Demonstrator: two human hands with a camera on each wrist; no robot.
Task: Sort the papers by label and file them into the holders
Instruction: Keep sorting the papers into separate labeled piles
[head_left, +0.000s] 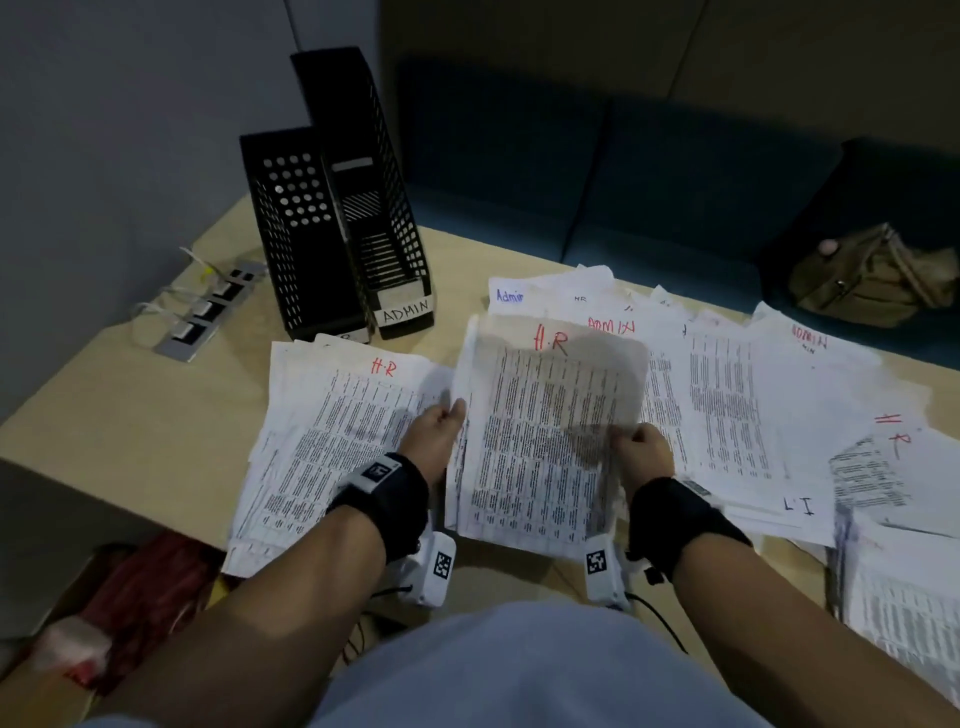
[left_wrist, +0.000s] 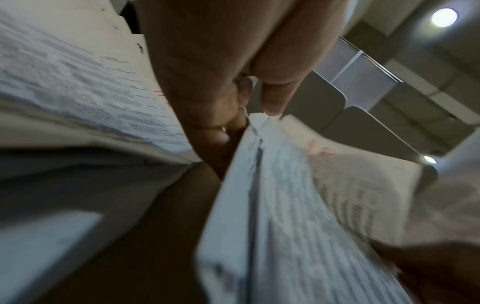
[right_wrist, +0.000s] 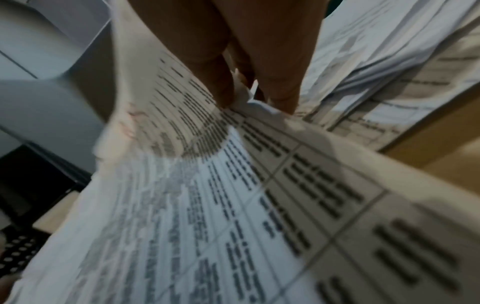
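**Papers marked "H.R" held up in both hands**

Papers marked "H.R" in red sit mid-frame in the head view, pinched by the left hand and right hand. Two black holders stand upper left, one labelled "ADMIN". Loose sheets read "Admin", "ADMIN", "H.R".

Left wrist view: fingers pinch the sheet's edge.

Right wrist view: fingertips clamp the paper.

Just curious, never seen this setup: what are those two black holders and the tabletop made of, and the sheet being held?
The black holders look like matte plastic or coated metal: thin perforated walls; I cannot tell which. The tabletop seems light wood-look laminate, smooth and even. The sheet marked H.R is thin printed paper, bending where the left hand and right hand pinch it.
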